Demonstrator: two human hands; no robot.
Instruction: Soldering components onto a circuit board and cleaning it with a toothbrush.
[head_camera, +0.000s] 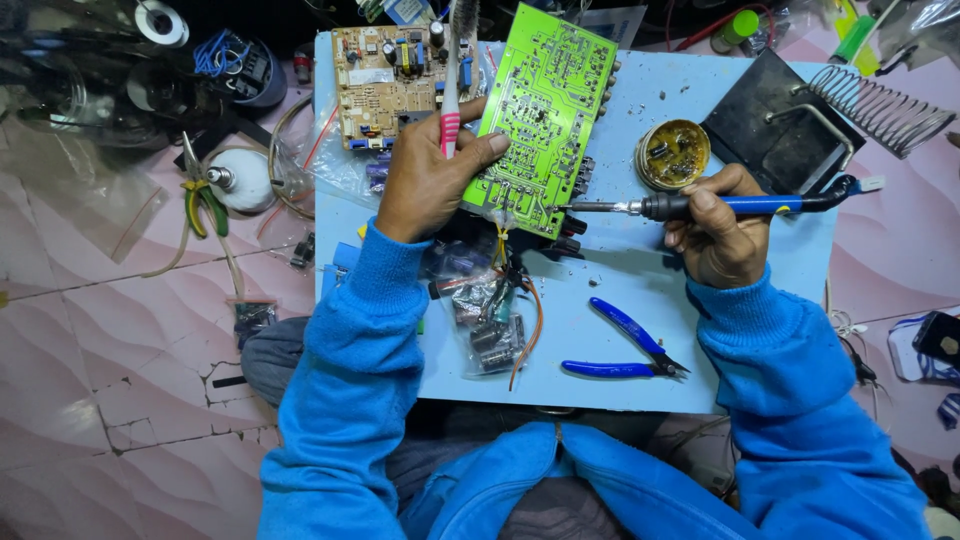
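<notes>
now — green circuit board (545, 110) tilted, solder side up | soldering iron (700, 207) tip touching

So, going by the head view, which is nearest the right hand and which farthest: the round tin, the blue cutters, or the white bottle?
From the right hand:
1. Round tin, just above it and slightly left.
2. Blue cutters, below and left, on the blue board.
3. White bottle, far left, off the board, beyond the left hand.
</notes>
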